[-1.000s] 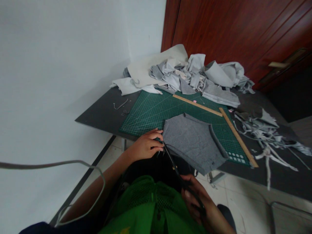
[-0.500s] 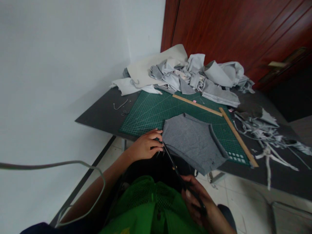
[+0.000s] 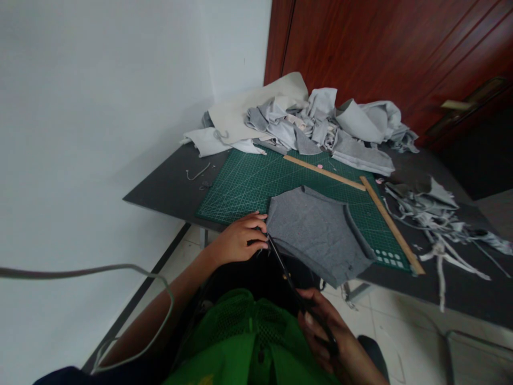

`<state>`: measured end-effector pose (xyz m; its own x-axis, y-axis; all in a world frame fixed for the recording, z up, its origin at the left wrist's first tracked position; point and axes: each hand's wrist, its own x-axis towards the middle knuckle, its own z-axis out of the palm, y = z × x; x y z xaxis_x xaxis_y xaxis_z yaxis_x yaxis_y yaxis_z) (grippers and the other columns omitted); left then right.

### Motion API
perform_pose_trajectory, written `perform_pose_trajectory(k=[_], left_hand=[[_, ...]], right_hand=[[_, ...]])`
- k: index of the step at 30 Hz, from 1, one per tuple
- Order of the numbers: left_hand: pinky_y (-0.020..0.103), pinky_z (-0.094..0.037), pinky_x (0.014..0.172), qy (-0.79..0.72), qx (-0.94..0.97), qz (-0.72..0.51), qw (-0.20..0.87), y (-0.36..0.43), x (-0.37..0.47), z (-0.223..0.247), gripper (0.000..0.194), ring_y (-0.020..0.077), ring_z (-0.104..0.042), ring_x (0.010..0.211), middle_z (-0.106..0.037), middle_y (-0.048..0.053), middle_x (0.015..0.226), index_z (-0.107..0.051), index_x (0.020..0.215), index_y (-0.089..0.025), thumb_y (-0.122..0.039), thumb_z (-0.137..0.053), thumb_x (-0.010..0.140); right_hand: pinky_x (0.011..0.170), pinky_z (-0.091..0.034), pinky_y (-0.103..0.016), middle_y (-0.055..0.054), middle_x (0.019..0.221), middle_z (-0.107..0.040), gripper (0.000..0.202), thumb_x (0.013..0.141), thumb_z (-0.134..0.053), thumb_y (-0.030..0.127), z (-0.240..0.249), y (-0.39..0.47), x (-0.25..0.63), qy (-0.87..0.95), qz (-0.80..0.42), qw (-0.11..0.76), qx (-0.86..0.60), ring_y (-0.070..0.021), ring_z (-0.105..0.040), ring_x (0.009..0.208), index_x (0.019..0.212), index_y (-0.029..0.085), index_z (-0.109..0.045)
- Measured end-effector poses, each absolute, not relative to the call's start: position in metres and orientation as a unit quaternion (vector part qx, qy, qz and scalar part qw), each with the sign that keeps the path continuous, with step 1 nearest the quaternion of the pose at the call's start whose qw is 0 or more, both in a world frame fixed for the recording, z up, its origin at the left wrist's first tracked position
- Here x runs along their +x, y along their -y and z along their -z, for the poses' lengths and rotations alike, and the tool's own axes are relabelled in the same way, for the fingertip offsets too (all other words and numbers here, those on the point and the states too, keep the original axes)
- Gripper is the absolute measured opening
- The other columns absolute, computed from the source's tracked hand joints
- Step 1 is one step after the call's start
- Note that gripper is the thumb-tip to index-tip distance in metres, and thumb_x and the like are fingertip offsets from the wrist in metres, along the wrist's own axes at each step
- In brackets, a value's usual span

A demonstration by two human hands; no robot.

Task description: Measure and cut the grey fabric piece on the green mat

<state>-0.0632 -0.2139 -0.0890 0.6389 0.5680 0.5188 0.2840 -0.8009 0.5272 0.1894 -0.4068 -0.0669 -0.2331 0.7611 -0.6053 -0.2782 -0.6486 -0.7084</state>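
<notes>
A grey piece of fabric (image 3: 316, 230) lies partly on the green cutting mat (image 3: 236, 187), its near part hanging past the table's front edge. My left hand (image 3: 242, 238) is closed at the fabric's left edge, pinching it between thumb and fingers. My right hand (image 3: 324, 329) grips the black handles of a pair of scissors (image 3: 289, 283). The blades point up and left, their tips at the fabric's edge close to my left fingertips. Exactly how far the blades are apart is hard to make out.
Two wooden rulers (image 3: 390, 227) lie on the mat. Behind it is a heap of grey and white fabric (image 3: 280, 120). Scraps and strips (image 3: 436, 214) lie at the right of the dark table (image 3: 168, 182). A pale cable (image 3: 120, 267) crosses in front of my left forearm.
Almost nothing differs. Both hands, the scissors and the fabric stay in about the same place.
</notes>
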Motion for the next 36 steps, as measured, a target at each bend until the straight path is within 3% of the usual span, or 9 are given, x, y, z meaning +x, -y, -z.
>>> perform_pose_trajectory(k=[6,13,18,24,36], left_hand=[[0.049,-0.047,0.116,-0.261,0.863,-0.387,0.193,0.216,-0.062,0.090,0.021,0.0251,-0.066,0.123,-0.073,0.009,0.106,-0.074,0.111,-0.018,-0.030,-0.068,0.095],[0.045,-0.049,0.116,-0.258,0.869,-0.392,0.156,0.217,-0.059,0.094,0.015,0.0231,-0.068,0.120,-0.071,0.007,0.096,-0.076,0.098,-0.017,-0.022,-0.063,0.098],[0.048,-0.050,0.116,-0.249,0.880,-0.386,0.119,0.217,-0.059,0.095,0.018,0.0241,-0.067,0.121,-0.074,0.008,0.107,-0.075,0.111,-0.017,-0.020,-0.064,0.097],[0.048,-0.048,0.117,-0.236,0.887,-0.378,0.120,0.217,-0.060,0.095,0.013,0.0230,-0.067,0.121,-0.073,0.005,0.097,-0.076,0.092,-0.018,-0.020,-0.064,0.097],[0.047,-0.046,0.119,-0.235,0.887,-0.375,0.134,0.217,-0.060,0.094,0.013,0.0233,-0.067,0.121,-0.070,0.005,0.095,-0.075,0.089,-0.017,-0.021,-0.065,0.097]], right_hand=[[0.034,-0.022,-0.012,0.011,0.067,-0.045,0.052,0.084,-0.077,0.056,0.062,0.405,0.192,0.243,-0.742,0.339,-0.525,-0.0018,-0.027,0.041,0.123,0.028,-0.058],[0.033,-0.022,-0.013,0.012,0.065,-0.043,0.053,0.084,-0.075,0.056,0.071,0.406,0.195,0.253,-0.751,0.335,-0.510,-0.0023,-0.024,0.040,0.125,0.029,-0.056],[0.032,-0.020,-0.012,0.012,0.065,-0.043,0.055,0.083,-0.075,0.058,0.074,0.407,0.194,0.249,-0.749,0.337,-0.513,-0.0021,-0.022,0.040,0.125,0.029,-0.054],[0.033,-0.024,-0.013,0.010,0.070,-0.047,0.057,0.084,-0.074,0.057,0.074,0.406,0.197,0.259,-0.742,0.329,-0.524,-0.0022,-0.029,0.041,0.128,0.028,-0.053],[0.030,-0.025,-0.012,0.011,0.069,-0.050,0.061,0.079,-0.078,0.060,0.075,0.405,0.198,0.245,-0.746,0.342,-0.516,-0.0018,-0.028,0.038,0.125,0.028,-0.054]])
